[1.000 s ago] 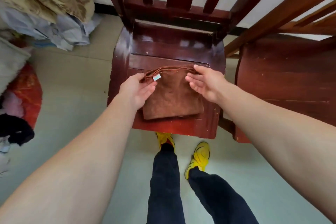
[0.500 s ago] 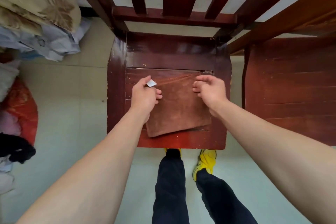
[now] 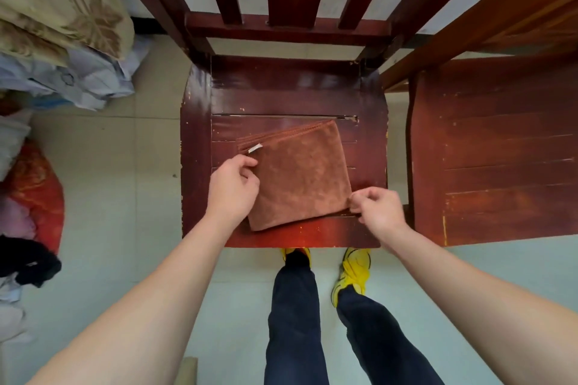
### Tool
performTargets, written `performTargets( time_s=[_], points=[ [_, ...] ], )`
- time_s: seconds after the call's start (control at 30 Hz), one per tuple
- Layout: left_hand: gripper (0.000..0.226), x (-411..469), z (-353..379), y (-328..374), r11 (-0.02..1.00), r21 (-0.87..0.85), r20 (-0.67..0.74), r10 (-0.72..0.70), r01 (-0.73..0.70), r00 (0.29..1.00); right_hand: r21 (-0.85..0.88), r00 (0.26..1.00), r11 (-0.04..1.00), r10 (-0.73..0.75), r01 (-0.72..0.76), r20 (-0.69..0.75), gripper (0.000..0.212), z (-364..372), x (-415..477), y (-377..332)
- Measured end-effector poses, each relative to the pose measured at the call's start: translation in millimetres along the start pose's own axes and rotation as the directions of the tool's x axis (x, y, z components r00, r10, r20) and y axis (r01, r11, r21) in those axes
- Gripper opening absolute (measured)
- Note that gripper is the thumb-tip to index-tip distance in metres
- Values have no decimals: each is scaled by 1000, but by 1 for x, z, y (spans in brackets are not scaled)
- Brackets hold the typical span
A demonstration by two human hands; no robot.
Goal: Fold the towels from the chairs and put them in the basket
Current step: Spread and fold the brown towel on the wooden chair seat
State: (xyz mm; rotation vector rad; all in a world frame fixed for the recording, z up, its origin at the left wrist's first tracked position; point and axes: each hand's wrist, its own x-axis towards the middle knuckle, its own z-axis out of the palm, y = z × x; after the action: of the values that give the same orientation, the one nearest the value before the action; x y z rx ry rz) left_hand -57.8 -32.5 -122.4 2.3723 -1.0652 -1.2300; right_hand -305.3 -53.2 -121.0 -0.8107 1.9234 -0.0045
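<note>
The brown towel (image 3: 300,175) lies folded into a flat rectangle on the seat of the dark red wooden chair (image 3: 281,94), turned slightly askew, its stitched edges toward the backrest and a small white tag (image 3: 255,148) sticking out at its far left corner. The left hand (image 3: 233,187) sits at the towel's left edge, fingers curled in and thumb and forefinger pinching the cloth. The right hand (image 3: 380,208) pinches the near right corner with bent fingers. A second chair (image 3: 500,150) stands just beside on the right. Yellow shoes (image 3: 353,272) show below the seat, and heaped bedding (image 3: 62,25) fills the left.
</note>
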Motion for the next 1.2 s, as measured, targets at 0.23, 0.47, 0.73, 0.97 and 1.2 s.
performTargets(
  time_s=[0.23,0.47,0.73,0.97,1.2],
  points=[
    [86,-18,22,-2,602,591,306,448,-536,840,-258,953,921,-303,294,2,61,17,12,-33],
    [111,-3,11,-6,606,630,311,375,-485,873,-67,951,974,-194,216,241,33,11,19,-54],
    [29,-18,-36,-25,915,315,-7,268,-252,964,-638,743,528,-661,561,107,38,10,-37,-83],
    [14,9,-39,2,931,-365,56,0,20,998,-786,676,233,-676,573,293,34,74,-63,-73],
    [16,32,-48,1,978,-203,-129,21,-48,991,-753,632,76,-602,654,488,25,102,-69,-38]
  ],
)
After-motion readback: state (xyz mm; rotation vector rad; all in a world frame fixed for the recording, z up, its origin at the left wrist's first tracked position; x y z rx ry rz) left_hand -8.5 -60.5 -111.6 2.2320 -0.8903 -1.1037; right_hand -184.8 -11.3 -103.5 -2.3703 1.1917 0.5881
